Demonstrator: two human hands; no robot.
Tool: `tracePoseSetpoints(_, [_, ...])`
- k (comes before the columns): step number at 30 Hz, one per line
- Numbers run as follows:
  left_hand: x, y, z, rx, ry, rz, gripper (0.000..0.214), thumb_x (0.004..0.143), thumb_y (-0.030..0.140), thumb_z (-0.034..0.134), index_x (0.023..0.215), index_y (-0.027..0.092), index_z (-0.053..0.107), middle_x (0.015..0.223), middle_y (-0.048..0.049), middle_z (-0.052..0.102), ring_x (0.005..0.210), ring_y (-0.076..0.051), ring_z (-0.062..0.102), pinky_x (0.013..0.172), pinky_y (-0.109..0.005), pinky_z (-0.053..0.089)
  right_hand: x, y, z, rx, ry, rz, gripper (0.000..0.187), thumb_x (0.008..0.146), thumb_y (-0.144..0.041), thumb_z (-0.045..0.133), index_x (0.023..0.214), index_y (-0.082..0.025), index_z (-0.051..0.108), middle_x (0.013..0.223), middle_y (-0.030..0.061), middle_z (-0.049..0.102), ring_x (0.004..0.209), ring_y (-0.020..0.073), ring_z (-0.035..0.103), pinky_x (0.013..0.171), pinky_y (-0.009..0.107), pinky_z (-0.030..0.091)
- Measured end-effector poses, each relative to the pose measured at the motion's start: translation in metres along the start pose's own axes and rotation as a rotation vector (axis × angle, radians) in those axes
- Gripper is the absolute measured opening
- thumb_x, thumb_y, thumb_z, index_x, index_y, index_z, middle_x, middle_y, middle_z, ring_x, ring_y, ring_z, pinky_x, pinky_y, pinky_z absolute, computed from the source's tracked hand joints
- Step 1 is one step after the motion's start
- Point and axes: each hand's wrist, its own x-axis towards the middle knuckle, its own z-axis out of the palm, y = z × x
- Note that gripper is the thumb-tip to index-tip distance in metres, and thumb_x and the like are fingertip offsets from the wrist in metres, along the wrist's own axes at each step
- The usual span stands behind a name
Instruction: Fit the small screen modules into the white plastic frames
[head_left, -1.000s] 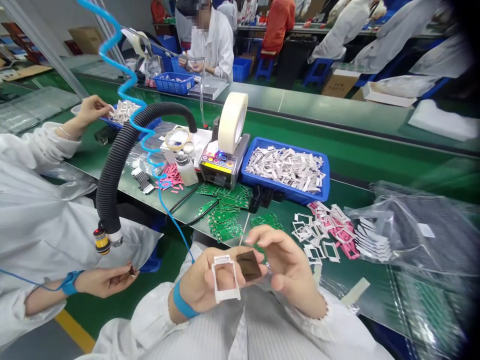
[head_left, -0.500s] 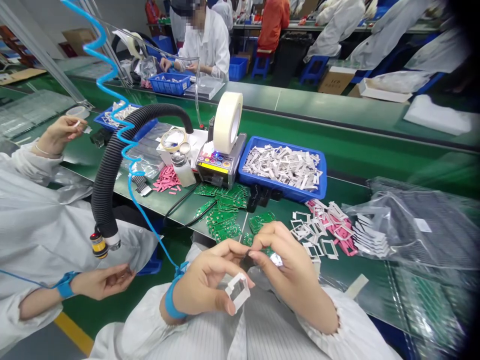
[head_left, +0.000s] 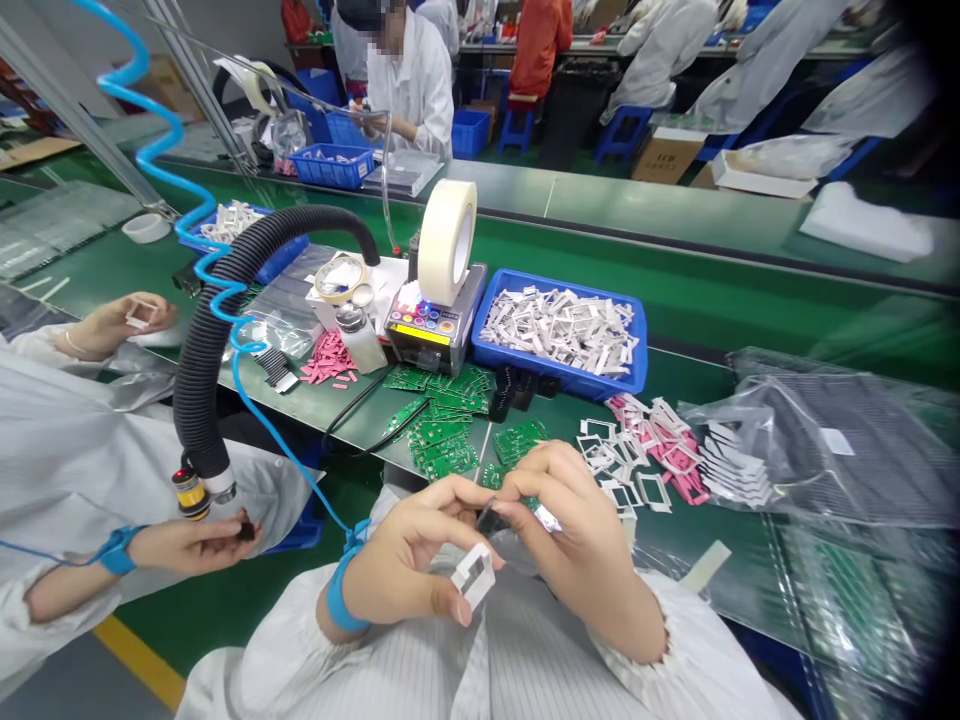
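Note:
My left hand (head_left: 409, 565) has a small white plastic frame (head_left: 473, 577) gripped between thumb and fingers, tilted on its side. Its index fingertip reaches a small dark flat piece (head_left: 489, 518), which the thumb and forefinger of my right hand (head_left: 574, 540) pinch. A shiny silvery bit (head_left: 547, 518) shows by my right fingers; whether it belongs to the dark piece I cannot tell. Just beyond my hands lie green circuit boards (head_left: 444, 440). White frames (head_left: 622, 458) and pink strips (head_left: 679, 460) are scattered to the right of them.
A blue bin (head_left: 637, 375) full of white frames stands beside a tape dispenser (head_left: 427, 340). A black hose (head_left: 196, 370) and a coiled blue air line (head_left: 232, 280) hang at left, near a co-worker's hand (head_left: 187, 545). Plastic-wrapped trays (head_left: 862, 450) lie at right.
My hands stay nearly in place; the dark piece shows a little more between my fingertips. The co-worker's upper hand has come lower with a white frame, and their lower hand now shows a dark piece.

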Motion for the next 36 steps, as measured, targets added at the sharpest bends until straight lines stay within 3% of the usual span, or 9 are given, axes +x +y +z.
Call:
tracePoseSetpoints(7, [0.002, 0.001, 0.001, 0.007, -0.019, -0.011, 0.035, 0.063, 0.049, 0.072, 0.091, 0.029, 0.075, 0.103, -0.0084, 0.052, 0.102, -0.026, 0.05, 0.096, -0.043, 0.034, -0.003, 0.001, 0.001, -0.003, -0.022, 0.011, 0.011, 0.087, -0.015, 0.051, 0.078, -0.02, 0.053, 0.072, 0.0007, 0.053, 0.074, 0.0156, 0.049, 0.069, 0.033, 0.04])
tracePoseSetpoints(17, [0.004, -0.004, 0.005, -0.041, -0.031, -0.046, 0.036, 0.06, 0.049, 0.074, 0.088, 0.026, 0.076, 0.101, -0.0087, 0.052, 0.1, -0.025, 0.05, 0.095, -0.042, 0.036, -0.011, 0.003, -0.001, -0.034, -0.035, 0.0, 0.012, 0.089, -0.016, 0.046, 0.079, -0.021, 0.05, 0.074, 0.0005, 0.052, 0.076, 0.0161, 0.048, 0.076, 0.036, 0.037])
tracePoseSetpoints(21, [0.006, -0.008, 0.008, -0.375, 0.105, -0.148, 0.038, 0.06, 0.054, 0.072, 0.076, 0.019, 0.076, 0.112, -0.0105, 0.055, 0.103, -0.027, 0.053, 0.094, -0.043, 0.039, -0.016, -0.004, -0.012, 0.071, -0.079, 0.008, 0.013, 0.091, -0.019, 0.042, 0.078, -0.021, 0.047, 0.074, -0.0001, 0.05, 0.073, 0.0153, 0.048, 0.078, 0.037, 0.037])
tracePoseSetpoints(24, [0.007, -0.012, 0.006, -0.673, 0.204, -0.214, 0.038, 0.065, 0.055, 0.068, 0.077, 0.019, 0.074, 0.118, -0.009, 0.058, 0.109, -0.027, 0.053, 0.099, -0.045, 0.036, -0.031, 0.005, -0.023, 0.179, -0.059, 0.212, 0.018, 0.092, -0.025, 0.041, 0.074, -0.021, 0.044, 0.071, 0.0001, 0.049, 0.068, 0.0145, 0.049, 0.063, 0.029, 0.04])
tracePoseSetpoints(27, [0.008, -0.013, 0.004, -0.812, 0.208, -0.256, 0.036, 0.066, 0.053, 0.068, 0.079, 0.02, 0.073, 0.115, -0.0069, 0.062, 0.111, -0.025, 0.054, 0.103, -0.044, 0.033, -0.061, 0.039, -0.025, -0.024, -0.159, 0.402, 0.024, 0.09, -0.029, 0.043, 0.067, -0.021, 0.047, 0.065, -0.0001, 0.05, 0.059, 0.0139, 0.049, 0.054, 0.027, 0.038])
tracePoseSetpoints(31, [0.01, -0.011, 0.007, -0.88, 0.171, -0.297, 0.036, 0.063, 0.052, 0.071, 0.079, 0.02, 0.073, 0.114, -0.006, 0.065, 0.109, -0.024, 0.056, 0.106, -0.045, 0.03, -0.098, 0.082, -0.013, -0.44, -0.179, 0.463, 0.029, 0.087, -0.031, 0.046, 0.062, -0.02, 0.056, 0.061, 0.0021, 0.054, 0.058, 0.0172, 0.049, 0.055, 0.03, 0.032])
tracePoseSetpoints(34, [0.012, -0.009, 0.012, -0.903, 0.159, -0.304, 0.036, 0.064, 0.052, 0.071, 0.08, 0.02, 0.073, 0.114, -0.0066, 0.066, 0.109, -0.025, 0.057, 0.107, -0.045, 0.029, -0.095, 0.077, -0.013, -0.463, -0.128, 0.461, 0.022, 0.086, -0.033, 0.049, 0.073, -0.019, 0.06, 0.068, 0.0037, 0.057, 0.066, 0.0195, 0.053, 0.061, 0.033, 0.035])
tracePoseSetpoints(36, [0.013, -0.009, 0.014, -0.892, 0.144, -0.313, 0.037, 0.065, 0.051, 0.071, 0.08, 0.018, 0.073, 0.114, -0.0087, 0.066, 0.108, -0.026, 0.057, 0.106, -0.046, 0.03, -0.077, 0.058, -0.018, -0.31, -0.094, 0.391, 0.016, 0.086, -0.033, 0.052, 0.09, -0.021, 0.06, 0.08, 0.005, 0.059, 0.076, 0.02, 0.055, 0.066, 0.034, 0.04])
